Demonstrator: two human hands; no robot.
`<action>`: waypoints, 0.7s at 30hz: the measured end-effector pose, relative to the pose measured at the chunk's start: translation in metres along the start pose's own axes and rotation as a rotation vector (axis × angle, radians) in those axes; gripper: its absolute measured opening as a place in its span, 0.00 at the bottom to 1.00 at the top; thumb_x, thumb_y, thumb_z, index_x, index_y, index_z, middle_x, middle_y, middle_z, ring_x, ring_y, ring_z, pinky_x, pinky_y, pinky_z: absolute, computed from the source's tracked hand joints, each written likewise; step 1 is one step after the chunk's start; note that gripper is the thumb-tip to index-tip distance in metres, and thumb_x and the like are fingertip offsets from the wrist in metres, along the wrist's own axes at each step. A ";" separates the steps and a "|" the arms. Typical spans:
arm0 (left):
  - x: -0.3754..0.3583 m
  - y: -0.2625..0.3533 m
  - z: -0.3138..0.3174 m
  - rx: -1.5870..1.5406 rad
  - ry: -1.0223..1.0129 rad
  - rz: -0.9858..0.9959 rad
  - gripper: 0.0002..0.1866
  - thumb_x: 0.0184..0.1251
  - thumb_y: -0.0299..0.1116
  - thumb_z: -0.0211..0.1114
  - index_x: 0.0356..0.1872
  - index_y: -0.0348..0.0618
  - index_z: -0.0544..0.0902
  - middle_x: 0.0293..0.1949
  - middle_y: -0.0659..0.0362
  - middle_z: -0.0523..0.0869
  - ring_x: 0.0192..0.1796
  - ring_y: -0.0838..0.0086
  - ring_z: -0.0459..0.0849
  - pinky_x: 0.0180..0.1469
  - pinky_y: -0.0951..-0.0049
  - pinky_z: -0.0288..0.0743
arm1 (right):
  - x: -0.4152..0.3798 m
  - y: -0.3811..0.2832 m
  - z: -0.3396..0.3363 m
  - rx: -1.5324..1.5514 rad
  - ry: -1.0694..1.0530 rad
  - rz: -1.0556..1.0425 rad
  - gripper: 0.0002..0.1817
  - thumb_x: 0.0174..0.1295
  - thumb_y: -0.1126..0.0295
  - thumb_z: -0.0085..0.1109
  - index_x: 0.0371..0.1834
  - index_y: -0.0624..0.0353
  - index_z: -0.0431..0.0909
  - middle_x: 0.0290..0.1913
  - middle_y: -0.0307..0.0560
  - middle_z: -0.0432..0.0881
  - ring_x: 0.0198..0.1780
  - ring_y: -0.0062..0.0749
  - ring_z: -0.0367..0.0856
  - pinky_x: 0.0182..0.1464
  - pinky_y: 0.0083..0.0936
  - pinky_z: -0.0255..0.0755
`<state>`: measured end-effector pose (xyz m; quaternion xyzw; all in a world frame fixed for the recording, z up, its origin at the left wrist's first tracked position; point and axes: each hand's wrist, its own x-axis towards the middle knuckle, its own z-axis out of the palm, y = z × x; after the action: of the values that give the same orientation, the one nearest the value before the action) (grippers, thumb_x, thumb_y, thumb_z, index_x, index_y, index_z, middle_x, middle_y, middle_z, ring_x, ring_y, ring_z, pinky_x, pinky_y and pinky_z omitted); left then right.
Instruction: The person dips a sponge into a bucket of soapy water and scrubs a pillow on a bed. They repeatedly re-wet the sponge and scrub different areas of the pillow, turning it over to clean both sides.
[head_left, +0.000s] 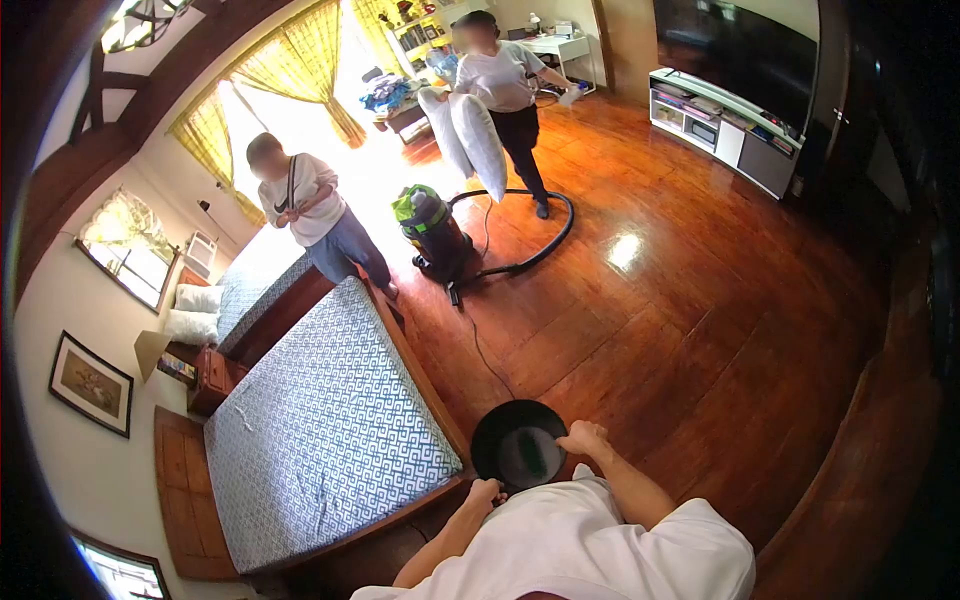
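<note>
White shirt [600, 530] fills the bottom; a patterned bed [330, 410] spans lower left, a vacuum cleaner [438, 235] stands upper centre. Left hand [487, 492] and right hand [585, 438] clasp the edge of a black round pan [512, 442], bottom centre, greyish inside with a dark-green patch.

A single camera, worn on the head, looks forward and steeply down over the wearer's white shirt [600, 545]. The left hand [486, 493] and right hand [588, 438] sit close to it, low in the frame, with the bed [325, 410] near on the left. The wooden floor [690, 320] runs ahead to the far yellow curtains [295, 65] and television [735, 70] along the top. The very wide lens bends straight edges and darkens the corners.
</note>
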<state>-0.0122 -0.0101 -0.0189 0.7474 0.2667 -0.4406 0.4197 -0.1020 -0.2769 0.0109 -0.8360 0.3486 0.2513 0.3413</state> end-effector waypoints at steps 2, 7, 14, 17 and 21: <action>-0.003 0.002 0.002 0.040 -0.004 0.007 0.09 0.69 0.21 0.58 0.42 0.21 0.79 0.28 0.49 0.78 0.25 0.68 0.78 0.23 0.69 0.72 | 0.013 0.005 0.012 0.014 -0.002 0.025 0.27 0.58 0.53 0.60 0.54 0.61 0.86 0.58 0.60 0.84 0.63 0.54 0.81 0.63 0.46 0.72; 0.004 0.002 0.011 0.102 0.011 0.084 0.08 0.65 0.20 0.59 0.38 0.22 0.81 0.27 0.49 0.81 0.23 0.68 0.79 0.24 0.68 0.73 | 0.024 0.014 0.018 0.096 0.031 0.062 0.25 0.54 0.63 0.56 0.52 0.65 0.86 0.56 0.65 0.84 0.61 0.56 0.82 0.61 0.46 0.74; 0.017 0.000 0.019 0.170 -0.048 0.073 0.10 0.61 0.25 0.56 0.29 0.26 0.82 0.25 0.48 0.83 0.25 0.62 0.83 0.28 0.61 0.75 | 0.025 0.001 -0.004 0.071 -0.051 0.023 0.23 0.53 0.67 0.56 0.47 0.73 0.85 0.52 0.73 0.84 0.57 0.61 0.84 0.58 0.45 0.76; 0.008 0.005 0.018 0.189 -0.064 0.099 0.10 0.62 0.25 0.55 0.28 0.27 0.82 0.25 0.47 0.83 0.26 0.62 0.83 0.26 0.61 0.73 | 0.052 0.027 0.022 0.053 0.087 -0.041 0.24 0.50 0.67 0.54 0.46 0.75 0.84 0.52 0.75 0.83 0.57 0.67 0.82 0.58 0.47 0.76; -0.002 0.012 0.017 0.153 -0.061 0.100 0.11 0.62 0.26 0.55 0.28 0.26 0.81 0.26 0.46 0.83 0.25 0.62 0.82 0.26 0.61 0.73 | 0.074 0.041 0.029 0.087 0.012 -0.026 0.24 0.49 0.67 0.54 0.46 0.74 0.84 0.52 0.75 0.83 0.57 0.69 0.81 0.58 0.49 0.75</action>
<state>-0.0112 -0.0310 -0.0169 0.7759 0.1817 -0.4606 0.3909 -0.0912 -0.3073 -0.0726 -0.8263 0.3503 0.2264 0.3784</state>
